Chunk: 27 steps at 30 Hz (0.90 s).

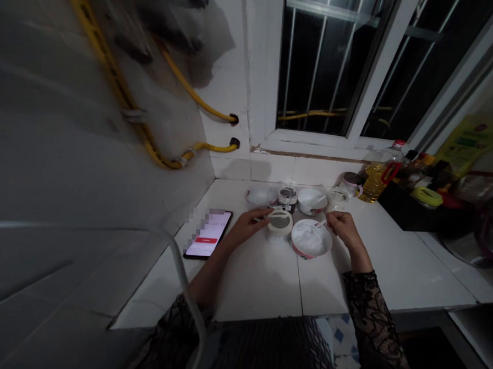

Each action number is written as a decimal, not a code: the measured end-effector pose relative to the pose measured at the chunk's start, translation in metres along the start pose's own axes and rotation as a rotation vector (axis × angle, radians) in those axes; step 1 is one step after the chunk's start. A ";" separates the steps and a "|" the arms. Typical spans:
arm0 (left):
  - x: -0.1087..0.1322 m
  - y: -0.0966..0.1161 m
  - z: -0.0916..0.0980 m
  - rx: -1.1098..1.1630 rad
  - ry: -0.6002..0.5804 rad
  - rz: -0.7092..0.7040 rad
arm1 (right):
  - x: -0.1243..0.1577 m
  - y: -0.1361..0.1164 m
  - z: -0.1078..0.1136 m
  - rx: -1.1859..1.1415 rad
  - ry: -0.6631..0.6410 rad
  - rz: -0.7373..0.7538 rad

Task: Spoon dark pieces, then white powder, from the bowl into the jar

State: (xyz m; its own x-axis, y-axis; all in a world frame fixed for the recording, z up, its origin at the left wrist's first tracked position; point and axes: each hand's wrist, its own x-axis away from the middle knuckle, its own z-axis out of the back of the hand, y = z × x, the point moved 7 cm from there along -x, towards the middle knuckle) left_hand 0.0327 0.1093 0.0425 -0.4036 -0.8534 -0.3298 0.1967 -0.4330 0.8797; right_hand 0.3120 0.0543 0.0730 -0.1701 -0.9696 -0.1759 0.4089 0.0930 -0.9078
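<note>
My right hand (343, 228) pinches the handle of a white spoon (321, 223), whose other end rests in a bowl (304, 255) of white powder with a red-patterned outside. My left hand (248, 227) reaches to a pale round jar (279, 237) just left of that bowl. Its thumb and fingers close at the jar's rim, by a thin pale strip lying across the top; what they grip is too small to make out. Behind stand a jar with dark contents (287, 197), a second bowl with a white spoon (311, 199) and a clear-looking bowl (259, 197).
A lit phone (207, 235) lies left of my left forearm. Back right are a small pale container (337, 199), a mug (351, 185), an oil bottle (374, 177) and a black tray (402, 210) with condiments. A grey cable (180, 269) hangs close at left.
</note>
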 end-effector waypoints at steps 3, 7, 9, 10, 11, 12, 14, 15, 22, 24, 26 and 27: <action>0.000 0.002 0.000 -0.006 -0.003 -0.007 | -0.001 0.002 0.000 -0.012 0.015 -0.019; -0.001 0.002 0.000 -0.012 -0.010 -0.014 | -0.002 0.002 -0.002 -0.059 0.039 -0.046; -0.002 0.001 0.000 -0.009 -0.008 -0.016 | -0.003 -0.001 -0.007 -0.076 0.056 -0.040; -0.002 0.001 0.000 -0.009 -0.005 -0.016 | -0.003 -0.003 -0.010 -0.079 0.069 -0.032; -0.002 0.001 0.000 -0.010 -0.004 -0.016 | -0.003 -0.006 -0.014 -0.079 0.082 -0.020; -0.002 0.001 0.000 -0.013 -0.004 -0.015 | -0.002 -0.010 -0.018 -0.074 0.099 -0.001; -0.002 0.001 0.000 -0.019 -0.003 -0.015 | 0.003 -0.022 -0.026 -0.035 0.145 0.075; -0.001 0.002 0.000 -0.020 -0.004 -0.017 | 0.007 -0.030 -0.029 0.010 0.184 0.142; -0.001 0.003 0.000 -0.003 -0.008 -0.014 | 0.048 -0.082 -0.078 0.637 0.025 0.909; -0.001 0.003 -0.001 -0.002 -0.014 -0.009 | 0.050 -0.082 -0.078 0.683 0.035 0.953; -0.001 0.003 -0.001 -0.003 -0.015 -0.014 | 0.048 -0.081 -0.067 0.627 0.094 0.920; -0.001 0.003 -0.001 -0.003 -0.015 -0.016 | 0.046 -0.079 -0.059 0.573 0.133 0.876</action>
State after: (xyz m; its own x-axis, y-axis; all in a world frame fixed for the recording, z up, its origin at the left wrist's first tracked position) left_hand 0.0342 0.1090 0.0450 -0.4205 -0.8416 -0.3390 0.1930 -0.4480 0.8730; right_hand 0.2187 0.0157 0.1137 0.3068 -0.5800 -0.7546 0.7931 0.5942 -0.1343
